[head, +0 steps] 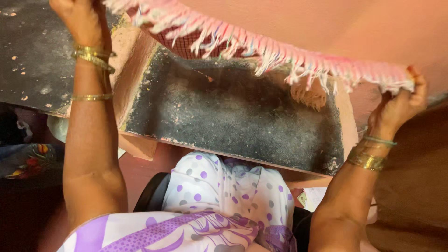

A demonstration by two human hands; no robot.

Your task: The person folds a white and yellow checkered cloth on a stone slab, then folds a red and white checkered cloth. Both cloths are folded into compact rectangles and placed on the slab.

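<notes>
A pink fringed cloth (280, 51) is stretched between both raised hands, above a dark stone shelf (233, 116). Its edge is gripped by the left hand (81, 21) and the right hand (399, 105).

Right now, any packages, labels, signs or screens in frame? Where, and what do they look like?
Paper slip: low right, under the dark shelf beside the right forearm; pale, flat, faint print, mostly hidden.
No packages, signs or screens visible.
</notes>
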